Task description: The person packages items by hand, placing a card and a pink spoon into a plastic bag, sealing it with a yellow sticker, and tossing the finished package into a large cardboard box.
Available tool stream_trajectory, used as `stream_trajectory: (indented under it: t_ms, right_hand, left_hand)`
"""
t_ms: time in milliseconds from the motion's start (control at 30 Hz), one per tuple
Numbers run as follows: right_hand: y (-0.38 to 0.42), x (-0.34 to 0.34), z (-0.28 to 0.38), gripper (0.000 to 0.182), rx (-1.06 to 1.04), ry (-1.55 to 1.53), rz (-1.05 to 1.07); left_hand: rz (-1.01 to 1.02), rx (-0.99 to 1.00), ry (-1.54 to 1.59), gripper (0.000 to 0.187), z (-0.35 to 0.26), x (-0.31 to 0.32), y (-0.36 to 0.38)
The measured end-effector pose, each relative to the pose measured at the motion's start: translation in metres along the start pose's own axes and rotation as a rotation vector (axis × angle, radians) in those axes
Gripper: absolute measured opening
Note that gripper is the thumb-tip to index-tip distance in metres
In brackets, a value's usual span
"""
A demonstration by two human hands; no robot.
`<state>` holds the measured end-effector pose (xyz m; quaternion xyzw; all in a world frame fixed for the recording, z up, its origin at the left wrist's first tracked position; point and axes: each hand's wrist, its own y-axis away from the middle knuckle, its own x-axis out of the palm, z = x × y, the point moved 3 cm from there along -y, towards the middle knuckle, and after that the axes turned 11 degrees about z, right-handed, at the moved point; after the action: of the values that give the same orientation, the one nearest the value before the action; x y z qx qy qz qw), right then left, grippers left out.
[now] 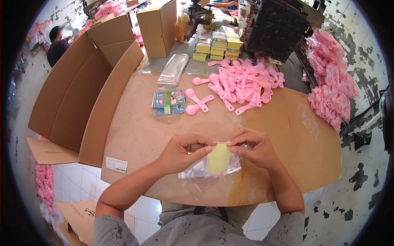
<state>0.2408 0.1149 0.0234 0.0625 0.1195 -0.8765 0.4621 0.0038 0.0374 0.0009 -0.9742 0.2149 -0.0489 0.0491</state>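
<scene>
My left hand [192, 148] and my right hand [251, 145] meet near the front of the table, thumbs and fingers pinched along the top edge of a small clear plastic bag. A pale yellow card [218, 159] hangs flat between them. Under it lie more clear plastic bags [192, 171] on the cardboard tabletop. Beyond my hands are two crossed pink measuring spoons [198, 101]. Beside these sits a bundle of blue printed cards [169, 102] with a green band around it.
A heap of pink spoons [246, 82] covers the table's back. Flat plastic bags [174, 70] and stacks of yellow cards [219, 43] lie behind. A large cardboard box [102, 110] flanks the left edge; bagged pink spoons [330, 78] hang at right. A person [57, 49] is at far left.
</scene>
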Motion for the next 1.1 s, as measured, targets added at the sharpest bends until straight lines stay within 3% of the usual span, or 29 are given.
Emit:
stream_trajectory:
  t_ms: [67, 267, 367, 467, 567, 667, 767, 867, 933, 967, 1000, 1100]
  right_hand:
    - [-0.002, 0.002, -0.003, 0.013, -0.015, -0.023, -0.008]
    - [-0.004, 0.004, -0.002, 0.033, 0.108, -0.107, 0.0]
    - [-0.003, 0.01, -0.004, 0.039, 0.143, -0.027, 0.102]
    - [-0.001, 0.011, -0.014, 0.036, 0.183, -0.142, 0.096]
    - [-0.002, 0.009, -0.006, 0.036, 0.123, -0.122, 0.051]
    - [-0.003, 0.008, 0.004, 0.035, 0.058, -0.109, 0.023]
    - [-0.003, 0.006, 0.015, 0.033, 0.035, -0.168, -0.024]
    - [0.005, -0.023, 0.02, 0.033, 0.085, 0.2, -0.078]
    - [0.013, -0.05, 0.018, 0.035, 0.098, 0.438, -0.158]
    - [0.018, -0.06, 0.018, 0.037, 0.105, 0.556, -0.199]
    - [0.023, -0.067, 0.017, 0.037, 0.146, 0.6, -0.206]
    - [0.033, -0.078, 0.01, 0.039, 0.228, 0.737, -0.14]
  left_hand:
    - [0.01, -0.02, 0.066, 0.025, 0.006, 0.0, 0.0]
    - [-0.011, -0.025, 0.087, 0.036, -0.002, 0.0, -0.002]
    - [-0.004, -0.008, 0.064, 0.042, -0.002, -0.002, -0.001]
    - [-0.047, -0.041, 0.152, 0.046, -0.01, -0.002, -0.002]
    - [-0.093, 0.051, 0.155, 0.046, -0.011, 0.005, -0.002]
    - [0.039, -0.055, 0.015, 0.041, 0.002, -0.001, 0.0]
    - [0.058, -0.131, 0.064, 0.03, -0.002, -0.008, 0.002]
    - [-0.168, -0.088, -0.011, 0.035, -0.025, -0.046, 0.014]
    - [-0.725, 0.353, 0.052, 0.035, -0.043, -0.076, 0.022]
    - [-0.794, 0.578, 0.251, 0.044, -0.057, -0.084, 0.026]
    - [-0.829, 0.611, 0.244, 0.053, -0.076, -0.083, 0.026]
    - [-0.653, 0.449, 0.119, 0.048, -0.039, -0.09, 0.018]
